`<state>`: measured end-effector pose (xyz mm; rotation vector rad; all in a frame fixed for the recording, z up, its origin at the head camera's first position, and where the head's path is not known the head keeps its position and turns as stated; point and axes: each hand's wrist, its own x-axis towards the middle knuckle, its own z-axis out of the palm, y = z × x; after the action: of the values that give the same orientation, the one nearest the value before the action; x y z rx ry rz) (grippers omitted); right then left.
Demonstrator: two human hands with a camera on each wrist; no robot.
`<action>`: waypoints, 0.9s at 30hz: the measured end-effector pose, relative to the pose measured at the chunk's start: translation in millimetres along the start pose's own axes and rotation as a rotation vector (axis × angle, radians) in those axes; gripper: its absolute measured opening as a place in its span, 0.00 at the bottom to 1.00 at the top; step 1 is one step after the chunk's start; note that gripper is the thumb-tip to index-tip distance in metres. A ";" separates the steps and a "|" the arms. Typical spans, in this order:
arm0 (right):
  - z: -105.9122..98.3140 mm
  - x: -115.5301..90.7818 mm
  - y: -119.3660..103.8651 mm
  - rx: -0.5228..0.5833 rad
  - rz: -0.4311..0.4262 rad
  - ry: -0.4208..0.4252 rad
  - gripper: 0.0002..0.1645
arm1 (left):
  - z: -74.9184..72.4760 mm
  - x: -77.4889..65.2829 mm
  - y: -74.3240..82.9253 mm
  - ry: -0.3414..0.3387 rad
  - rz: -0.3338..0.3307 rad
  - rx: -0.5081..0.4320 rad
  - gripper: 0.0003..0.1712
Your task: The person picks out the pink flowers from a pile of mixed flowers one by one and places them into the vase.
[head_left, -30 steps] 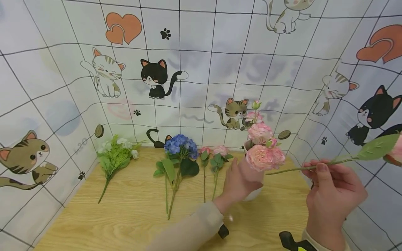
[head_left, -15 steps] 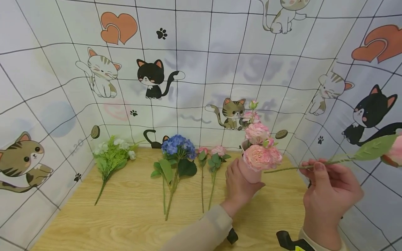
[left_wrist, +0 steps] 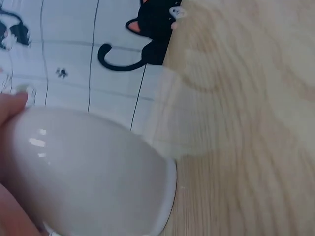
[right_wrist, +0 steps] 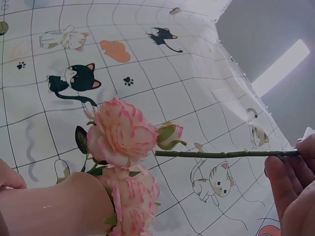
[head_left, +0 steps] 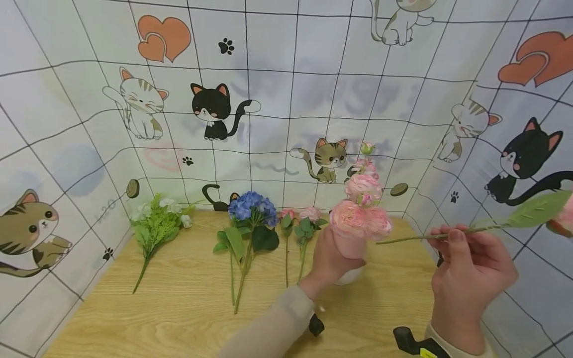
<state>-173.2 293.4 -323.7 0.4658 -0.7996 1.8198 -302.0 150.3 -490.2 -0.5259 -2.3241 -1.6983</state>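
Shifting the vase (head_left: 350, 247) since the frame half a second ago, bringing its largest pink bloom (head_left: 349, 219) leftward, above the left grip (head_left: 329, 263). Curling the left grip round the vase, spreading it about as wide as the vase's body. Holding the base either on or just above the worktop (head_left: 188, 323), impossible to tell which. Pinching a stem (head_left: 407, 239) between thumb and fingers of the right grip (head_left: 472, 268), leaving hardly any gap. Tilting that stem only slightly, pointing its bare end left from the right grip toward the vase, and carrying a leaf (head_left: 532, 211) and a pink flower (head_left: 564, 214) to the right of the right grip, cut off partly by the head view's edge. Seeing two small pink flowers (head_left: 310, 214) lying just left of the left grip, a blue flower (head_left: 252, 206) lying farther left, and a white-flowered bunch (head_left: 156, 223) lying farthest left. Facing a cat-printed backdrop (head_left: 268, 44) beyond both grips.
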 end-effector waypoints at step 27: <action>-11.7 4.4 20.0 -0.215 -0.037 0.019 0.13 | -38.4 37.0 -36.9 -0.540 0.002 -0.154 0.64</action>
<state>-192.8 300.1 -335.2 0.3217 -0.9558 1.6788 -352.1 109.7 -496.5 -1.1396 -2.5325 -1.9315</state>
